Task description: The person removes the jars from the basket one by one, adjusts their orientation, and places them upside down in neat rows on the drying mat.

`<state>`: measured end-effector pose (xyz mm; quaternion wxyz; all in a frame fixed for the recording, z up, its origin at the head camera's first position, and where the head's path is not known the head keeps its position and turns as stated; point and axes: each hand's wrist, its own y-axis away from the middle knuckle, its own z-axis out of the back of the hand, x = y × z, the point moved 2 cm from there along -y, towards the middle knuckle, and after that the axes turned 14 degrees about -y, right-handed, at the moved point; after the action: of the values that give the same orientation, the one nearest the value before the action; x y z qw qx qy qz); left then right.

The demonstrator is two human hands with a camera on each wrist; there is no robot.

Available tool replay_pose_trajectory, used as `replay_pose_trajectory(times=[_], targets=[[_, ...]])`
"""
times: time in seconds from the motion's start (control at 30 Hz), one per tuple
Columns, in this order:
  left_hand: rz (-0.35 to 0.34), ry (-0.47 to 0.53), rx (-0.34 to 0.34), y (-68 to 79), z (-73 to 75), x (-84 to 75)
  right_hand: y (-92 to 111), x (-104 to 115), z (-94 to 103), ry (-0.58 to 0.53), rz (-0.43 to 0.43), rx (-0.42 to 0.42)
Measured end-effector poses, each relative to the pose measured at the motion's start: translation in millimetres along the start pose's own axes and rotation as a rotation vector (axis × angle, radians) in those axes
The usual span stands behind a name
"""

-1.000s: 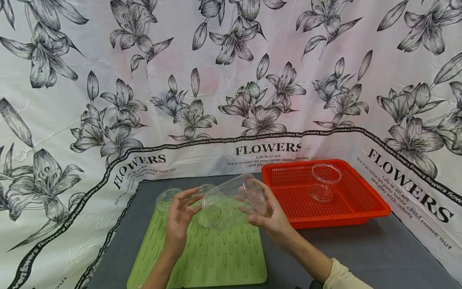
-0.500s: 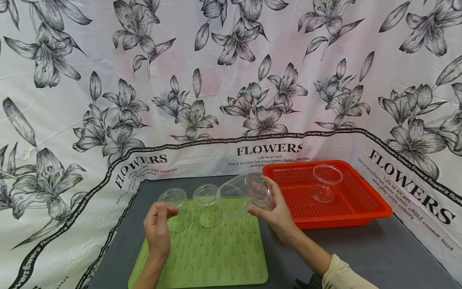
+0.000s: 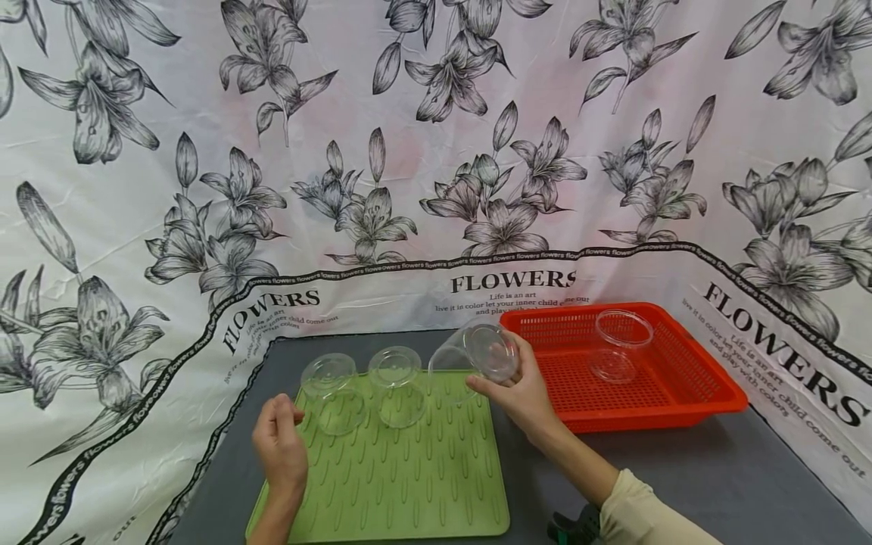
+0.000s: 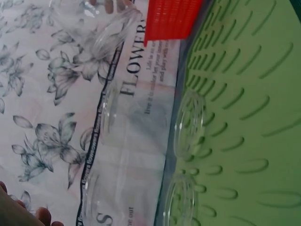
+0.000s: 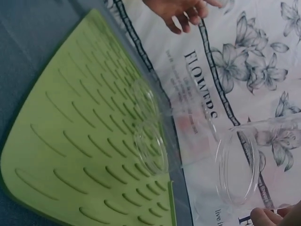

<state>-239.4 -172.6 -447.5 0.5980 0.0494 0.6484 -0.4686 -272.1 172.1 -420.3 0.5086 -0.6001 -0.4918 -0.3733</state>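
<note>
My right hand (image 3: 521, 386) grips a clear plastic cup (image 3: 453, 367) near its base. The cup is tilted, its rim facing down and left over the far right part of the green mat (image 3: 409, 484). In the right wrist view, the rim of this cup (image 5: 237, 167) shows above the fingertips at the lower right. Two more clear cups, a left one (image 3: 332, 397) and a right one (image 3: 397, 393), stand upside down side by side at the mat's far edge. My left hand (image 3: 282, 450) hovers by the mat's left edge, fingers loosely curled and holding nothing.
A red plastic basket (image 3: 661, 416) stands right of the mat, with one clear cup (image 3: 623, 341) upright inside. Behind the grey tabletop (image 3: 681, 484) hangs a flower-printed cloth (image 3: 409, 303). A dark object (image 3: 575, 526) lies near my right forearm.
My left hand has let go of the tilted cup and moved left and down to the mat's edge. My right hand keeps its grip, turning the cup's rim further downward.
</note>
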Motion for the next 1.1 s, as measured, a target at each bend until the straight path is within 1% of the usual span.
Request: replay_pose_trajectory(times=[0.13,0.27,0.5,0.6,0.73,0.93,1.03,1.1], targets=[[0.06,-0.046,-0.021,-1.4,3.4,8.7,-3,-4,-0.3,0.018,-0.026,-0.008],[0.11,-0.118,-0.039,-0.7,6.4,14.9,-6,-9,-1.3,0.073,-0.042,-0.019],[0.164,-0.214,-0.051,2.6,9.0,24.7,-12,-16,-3.9,0.16,-0.05,-0.028],[0.181,-0.247,-0.059,2.6,9.7,27.9,-14,-19,-4.3,0.225,-0.063,-0.044],[0.188,-0.254,-0.053,2.9,10.8,30.3,-16,-22,-4.2,0.307,-0.084,-0.064],[0.197,-0.245,-0.034,4.5,12.4,32.5,-19,-29,-4.9,0.353,-0.09,-0.058],[0.215,-0.246,-0.009,4.9,12.9,34.6,-20,-33,-6.1,0.382,-0.085,-0.061],[0.24,-0.255,0.028,5.5,13.0,36.6,-20,-35,-7.2,0.402,-0.08,-0.064]])
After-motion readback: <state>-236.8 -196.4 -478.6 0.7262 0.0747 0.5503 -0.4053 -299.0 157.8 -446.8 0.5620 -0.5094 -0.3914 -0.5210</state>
